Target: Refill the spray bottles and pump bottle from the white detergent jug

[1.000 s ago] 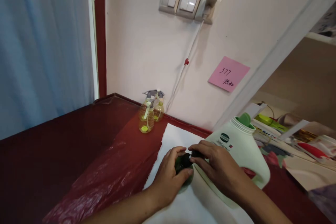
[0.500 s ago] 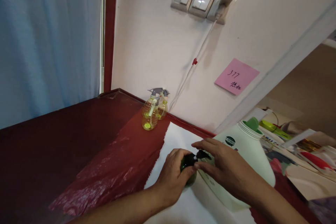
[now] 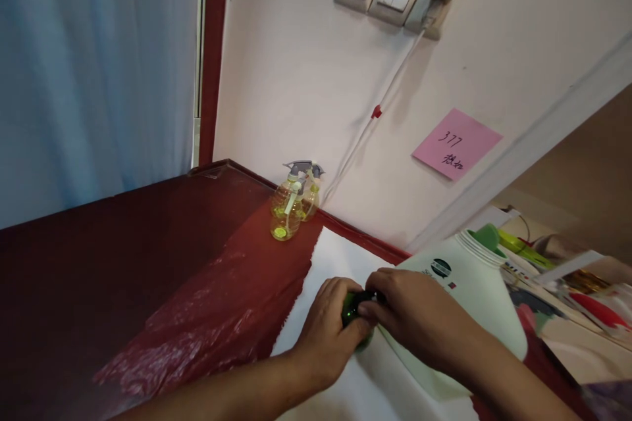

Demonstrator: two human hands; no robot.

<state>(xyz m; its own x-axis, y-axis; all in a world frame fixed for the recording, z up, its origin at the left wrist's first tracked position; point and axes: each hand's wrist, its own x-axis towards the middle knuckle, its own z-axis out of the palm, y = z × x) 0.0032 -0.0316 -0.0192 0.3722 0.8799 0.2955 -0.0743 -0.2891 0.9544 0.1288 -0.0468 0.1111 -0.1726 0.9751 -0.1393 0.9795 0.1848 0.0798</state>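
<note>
Right now the left hand wraps its fingers around a small green bottle on white paper; the right hand pinches its dark cap. Better to brace the rounded, glossy body firmly while twisting. Beside them stands a smooth white jug on the red desk.

White jug crowds the right; red tabletop lies seemingly open.
</note>
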